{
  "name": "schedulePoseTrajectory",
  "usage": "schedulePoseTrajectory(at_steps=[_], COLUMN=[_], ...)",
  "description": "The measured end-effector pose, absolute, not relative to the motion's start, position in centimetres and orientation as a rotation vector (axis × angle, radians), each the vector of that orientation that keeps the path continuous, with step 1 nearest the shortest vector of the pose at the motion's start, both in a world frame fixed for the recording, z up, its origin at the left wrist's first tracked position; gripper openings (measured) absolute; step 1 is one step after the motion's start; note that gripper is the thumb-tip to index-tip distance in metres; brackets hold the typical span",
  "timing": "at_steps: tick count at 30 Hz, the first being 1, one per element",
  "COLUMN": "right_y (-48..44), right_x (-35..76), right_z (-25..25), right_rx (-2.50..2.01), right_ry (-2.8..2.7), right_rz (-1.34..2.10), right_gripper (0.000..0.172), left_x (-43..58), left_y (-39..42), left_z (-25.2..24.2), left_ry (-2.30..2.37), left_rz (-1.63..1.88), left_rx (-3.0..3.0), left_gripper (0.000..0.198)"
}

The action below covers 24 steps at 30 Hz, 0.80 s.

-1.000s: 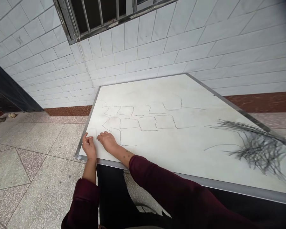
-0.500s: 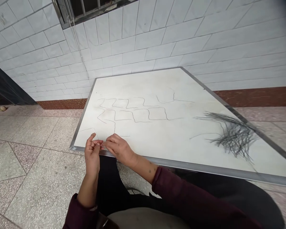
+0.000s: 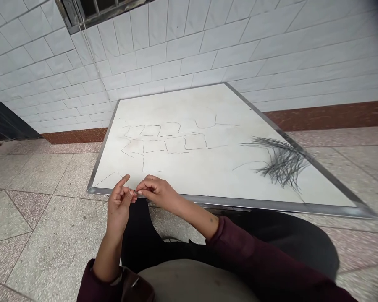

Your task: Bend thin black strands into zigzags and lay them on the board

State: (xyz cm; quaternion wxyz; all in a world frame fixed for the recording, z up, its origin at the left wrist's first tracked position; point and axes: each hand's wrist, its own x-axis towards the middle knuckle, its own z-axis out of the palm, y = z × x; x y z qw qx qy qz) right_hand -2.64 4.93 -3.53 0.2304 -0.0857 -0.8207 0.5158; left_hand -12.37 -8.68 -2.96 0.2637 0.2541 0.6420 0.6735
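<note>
Left arm: comes up from the bottom of the frame, forearm bare, maroon sleeve (image 3: pixel 96 285) pushed back, wrist bent toward the table edge.
Left hand (image 3: pixel 119 203): lower left of centre, thumb and middle fingers pinched narrow, index finger sticking up; tips meet the right hand's.
Right arm: crosses in from the lower right, elbow bent, forearm angled up-left.
Right hand (image 3: pixel 157 193): just right of the left hand, fingers curled and closed in a pinch.
Thin wire (image 3: pixel 136 192): nipped between both hands' fingertips, over the near-left rim of the table (image 3: pixel 239 205); mostly hidden by the fingers.
Bent wire (image 3: pixel 108 177): lies on the table's lower left corner, just above the left hand.
Zigzag wires (image 3: pixel 164 142): rows laid flat mid-table, apart from the hands.
Wire pile (image 3: pixel 280 161): loose strands at the right of the table, well apart.
</note>
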Motion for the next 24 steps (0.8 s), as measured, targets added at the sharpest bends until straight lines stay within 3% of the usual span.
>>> schedulePoseTrajectory(at_steps=[10, 18, 24], right_y=[4.9, 4.2, 3.6], right_x=[-2.4, -2.4, -2.1], right_z=[-3.1, -3.7, -3.3], right_rx=[-0.232, 0.012, 0.03], right_ry=[-2.314, -2.335, -2.31], right_rz=[1.56, 0.977, 0.868], right_gripper=[0.011, 0.011, 0.011], left_x=[-11.8, -11.4, -11.2], left_y=[-9.1, -8.9, -8.8], left_z=[-2.9, -2.5, -2.0], left_ry=[1.785, 1.812, 1.75], left_rz=[1.783, 1.811, 1.826], left_rx=[0.748, 0.721, 0.729], left_gripper=[0.056, 0.055, 0.055])
